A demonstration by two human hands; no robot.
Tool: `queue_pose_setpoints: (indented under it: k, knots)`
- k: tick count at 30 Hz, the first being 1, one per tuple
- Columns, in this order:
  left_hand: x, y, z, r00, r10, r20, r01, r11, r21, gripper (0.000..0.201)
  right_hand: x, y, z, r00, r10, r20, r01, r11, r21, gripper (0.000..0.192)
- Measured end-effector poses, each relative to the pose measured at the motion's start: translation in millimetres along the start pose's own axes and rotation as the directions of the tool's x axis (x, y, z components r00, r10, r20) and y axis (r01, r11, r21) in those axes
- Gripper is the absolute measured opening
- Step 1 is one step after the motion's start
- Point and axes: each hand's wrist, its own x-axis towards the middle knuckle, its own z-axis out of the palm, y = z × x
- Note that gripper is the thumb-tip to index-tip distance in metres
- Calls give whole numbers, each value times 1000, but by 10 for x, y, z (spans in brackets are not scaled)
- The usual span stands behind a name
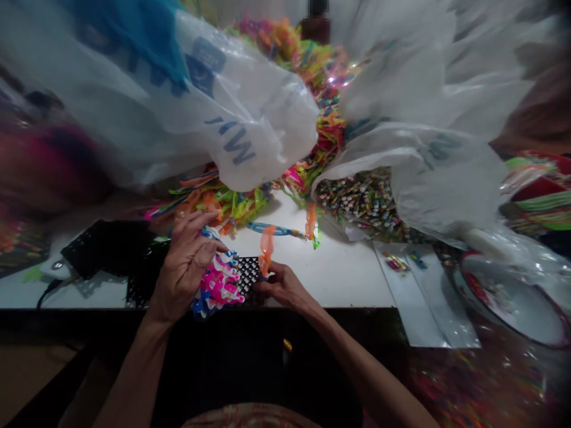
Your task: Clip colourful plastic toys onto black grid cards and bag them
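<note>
Fingertips of the right hand (285, 286) pinch an orange ribbon strip (266, 249) that stands up from the black mesh grid (248, 274); left hand (185, 267) has fingers curled together over the ribbon cluster (218, 284) (pink, blue, white loops) already fixed on the grid's left part. Grid lies at the near edge of the white table (339, 273).

Largest to smallest, rel. to the grid: big white plastic bags (232, 101) hang above and behind it, w/ a heap of loose neon ribbons (223, 202) just behind; a bag of small colourful pieces (366, 199) back-right; flat clear packets (419, 291) to the right.

Progress, as I judge: one patch of grid filled, the mesh betw. the hands bare, so most is left. More black mesh (107, 246) sits left of it, untouched.

Hard to tell: how the orange strip is threaded, what the small pieces are; frame edges are blurred.
</note>
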Motion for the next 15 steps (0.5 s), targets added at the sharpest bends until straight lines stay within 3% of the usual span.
queue_pose_setpoints:
  k: [2,6,11,13,15]
  knots:
    - [-1,4,7,1000,-3,-2,3,1000,3,32,46,-10,124,1000,-16,26,16,1000,-13,10]
    - [-11,3,15,1000,-8,1,8,1000,9,32,135,-103,135,986,-111,121,148,920,-364,5]
    - [-23,5,7,1000,5,19,-5,1000,-4,29,153,-322,151,940,-70,334,308,595,-743,11]
    - [-22,2,-4,997,43,64,-41,998,-37,29,144,-386,235,924,-51,380,359,459,-812,16]
    - [-15,-7,-17,990,101,103,-95,994,-60,28,152,-426,292,913,-60,403,392,399,-829,17]
